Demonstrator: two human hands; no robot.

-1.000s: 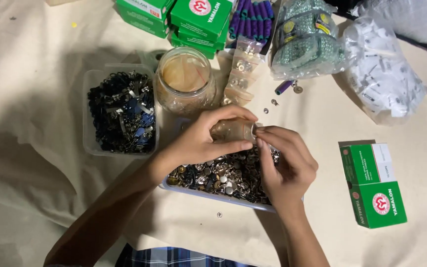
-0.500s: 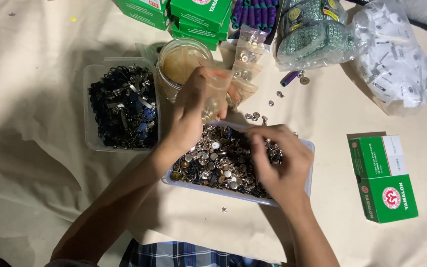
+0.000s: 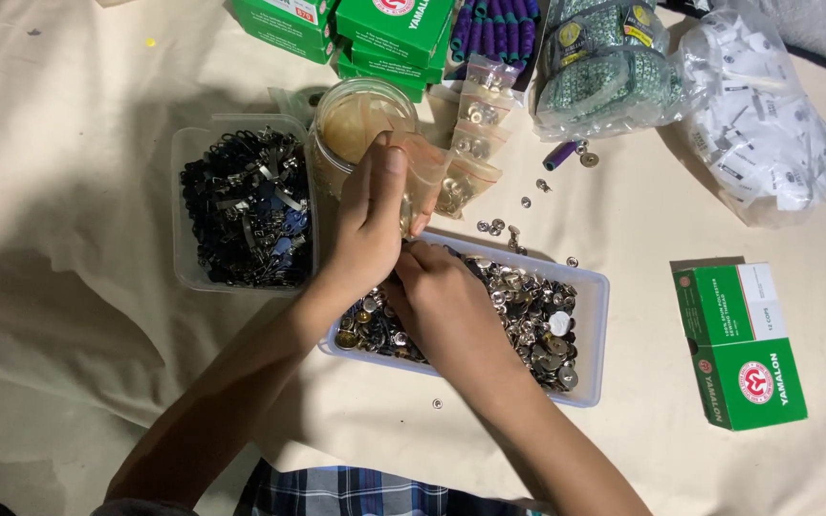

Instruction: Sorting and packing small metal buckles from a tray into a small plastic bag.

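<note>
Snap buttons (image 3: 528, 306) sat heaped in the clear tray (image 3: 593, 330) on the table, and my right hand (image 3: 442, 301) had dropped back into them, fingers curled as if pinching, though I couldn't tell what they gripped. My left hand (image 3: 370, 225) had lifted the small plastic bag (image 3: 423, 177) higher, fingers closed on it beside the glass jar (image 3: 351, 119), ready for more.

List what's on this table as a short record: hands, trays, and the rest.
left hand: holds a small clear bag above the tray
right hand: reaches into the tray of metal buttons
left tray: dark metal pieces
jar: glass, behind the left hand
green boxes: one at right, more stacked at the top
surface: cream cloth
</note>
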